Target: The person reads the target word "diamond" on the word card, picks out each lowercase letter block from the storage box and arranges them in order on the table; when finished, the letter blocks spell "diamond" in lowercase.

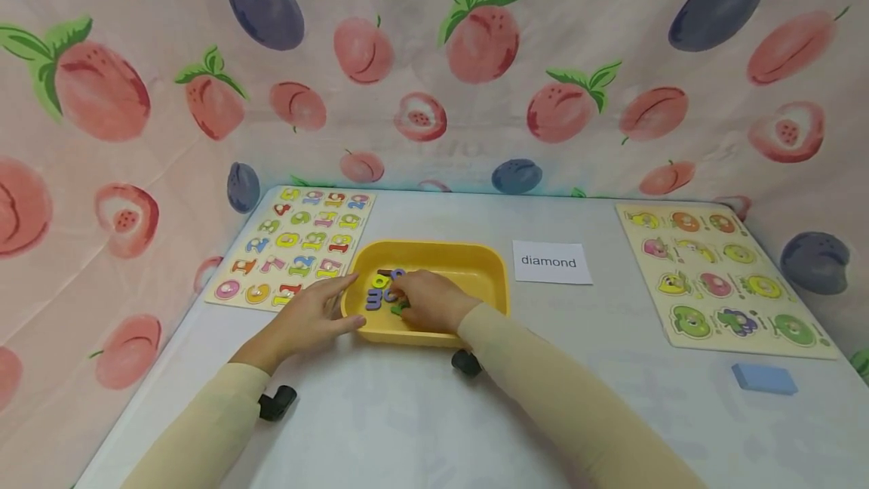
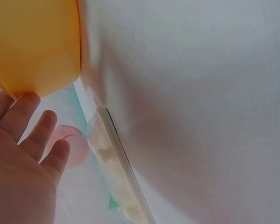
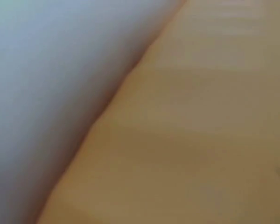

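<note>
**Head view: my right hand (image 1: 434,300) bent over the letters in the yellow tray (image 1: 475,269)**

Crowding was the main hazard, as I judged it. The purple m (image 1: 373,299), the yellow letter (image 1: 381,281), the brown letter (image 1: 384,272) and the green letter (image 1: 398,309) lay close together in the left half of the tray, with more purple about them. They were small and flat, so my fingertips could easily have nudged a neighbour or caught the wrong piece, especially as my own knuckles hid part of the group. A poor hold on a thin edge could have let a letter slip, though the walls would probably have kept it off the bench (image 1: 380,421). My right wrist crossed above the near rim; had it borne down there, I thought the tray might tip or slide, the more so without my other hand.

That left hand (image 1: 305,321) stood at the tray's left end, thumb at the near corner. The left wrist view showed my fingers spread, some tips touching the tray and the others fanned clear; I took this for steadying. My right fingers bent downward over the letters, but whether they pinched one or merely touched it I could not tell. The card (image 1: 553,262) reading "diamond" lay just beside the tray's right end.
</note>
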`<state>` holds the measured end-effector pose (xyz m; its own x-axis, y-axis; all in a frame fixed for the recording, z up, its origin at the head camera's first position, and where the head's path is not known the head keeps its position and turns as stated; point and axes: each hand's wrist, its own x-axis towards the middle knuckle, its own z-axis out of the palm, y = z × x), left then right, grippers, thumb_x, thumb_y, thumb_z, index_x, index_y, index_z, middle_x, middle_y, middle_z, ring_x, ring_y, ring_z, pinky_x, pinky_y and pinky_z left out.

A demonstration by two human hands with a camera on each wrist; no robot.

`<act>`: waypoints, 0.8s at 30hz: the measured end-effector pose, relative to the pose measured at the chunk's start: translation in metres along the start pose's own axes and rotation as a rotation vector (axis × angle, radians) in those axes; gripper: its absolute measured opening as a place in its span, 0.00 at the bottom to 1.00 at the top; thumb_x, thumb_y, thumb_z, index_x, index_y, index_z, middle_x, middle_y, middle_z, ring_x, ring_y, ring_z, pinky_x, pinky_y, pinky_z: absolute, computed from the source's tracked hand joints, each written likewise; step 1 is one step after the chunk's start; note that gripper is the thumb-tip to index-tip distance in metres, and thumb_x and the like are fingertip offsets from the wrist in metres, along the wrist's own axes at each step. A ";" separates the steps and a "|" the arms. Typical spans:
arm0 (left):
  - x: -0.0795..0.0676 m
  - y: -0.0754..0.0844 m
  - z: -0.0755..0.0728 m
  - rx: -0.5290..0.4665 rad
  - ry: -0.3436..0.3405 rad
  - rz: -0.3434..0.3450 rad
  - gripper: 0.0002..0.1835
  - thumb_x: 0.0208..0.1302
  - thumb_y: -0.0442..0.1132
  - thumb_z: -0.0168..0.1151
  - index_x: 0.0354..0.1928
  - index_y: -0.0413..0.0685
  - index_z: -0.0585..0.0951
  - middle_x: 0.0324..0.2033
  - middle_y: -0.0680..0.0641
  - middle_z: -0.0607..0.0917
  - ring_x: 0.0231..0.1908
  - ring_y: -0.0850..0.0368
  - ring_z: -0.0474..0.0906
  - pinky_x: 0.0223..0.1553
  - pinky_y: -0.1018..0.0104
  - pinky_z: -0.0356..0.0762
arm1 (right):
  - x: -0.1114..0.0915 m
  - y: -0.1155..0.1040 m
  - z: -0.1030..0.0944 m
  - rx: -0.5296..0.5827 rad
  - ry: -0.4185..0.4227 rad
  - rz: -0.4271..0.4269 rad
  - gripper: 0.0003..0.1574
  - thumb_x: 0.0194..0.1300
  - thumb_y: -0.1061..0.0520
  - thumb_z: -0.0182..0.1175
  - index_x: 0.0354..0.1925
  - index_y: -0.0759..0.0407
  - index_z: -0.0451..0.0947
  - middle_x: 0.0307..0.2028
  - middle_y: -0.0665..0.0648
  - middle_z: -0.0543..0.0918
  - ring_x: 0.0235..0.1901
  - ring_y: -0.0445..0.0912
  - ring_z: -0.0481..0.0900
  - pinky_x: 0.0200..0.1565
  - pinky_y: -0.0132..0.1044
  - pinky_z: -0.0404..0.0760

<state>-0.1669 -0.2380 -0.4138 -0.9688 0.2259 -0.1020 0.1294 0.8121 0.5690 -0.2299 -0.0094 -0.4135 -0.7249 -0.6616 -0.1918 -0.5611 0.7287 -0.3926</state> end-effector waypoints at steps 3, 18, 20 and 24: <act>0.000 0.001 0.000 -0.003 -0.001 0.007 0.46 0.61 0.60 0.68 0.76 0.53 0.64 0.71 0.42 0.67 0.71 0.37 0.59 0.67 0.33 0.57 | 0.001 -0.001 0.001 0.000 -0.005 -0.038 0.22 0.68 0.57 0.64 0.60 0.55 0.80 0.53 0.48 0.83 0.54 0.44 0.78 0.64 0.39 0.72; 0.001 0.002 -0.002 -0.009 0.009 0.023 0.44 0.61 0.58 0.69 0.76 0.52 0.65 0.71 0.42 0.68 0.71 0.37 0.60 0.68 0.34 0.57 | 0.002 0.004 0.003 -0.061 -0.026 -0.089 0.21 0.69 0.56 0.63 0.60 0.53 0.82 0.52 0.49 0.85 0.48 0.42 0.79 0.62 0.38 0.74; 0.001 0.002 -0.001 -0.008 0.011 0.023 0.44 0.60 0.58 0.70 0.76 0.52 0.65 0.71 0.42 0.68 0.71 0.37 0.60 0.68 0.34 0.57 | 0.002 0.004 0.003 -0.061 -0.038 -0.092 0.20 0.69 0.55 0.64 0.59 0.52 0.83 0.50 0.48 0.85 0.44 0.41 0.78 0.60 0.37 0.75; 0.000 0.002 -0.001 -0.003 0.008 0.016 0.45 0.60 0.58 0.70 0.76 0.52 0.65 0.71 0.42 0.68 0.71 0.37 0.59 0.68 0.34 0.56 | 0.001 0.005 0.003 -0.058 -0.054 -0.102 0.20 0.68 0.54 0.65 0.58 0.52 0.83 0.46 0.47 0.85 0.40 0.41 0.76 0.57 0.36 0.76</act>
<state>-0.1671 -0.2373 -0.4117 -0.9682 0.2350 -0.0863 0.1447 0.8066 0.5732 -0.2324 -0.0073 -0.4185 -0.6412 -0.7401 -0.2027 -0.6538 0.6652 -0.3605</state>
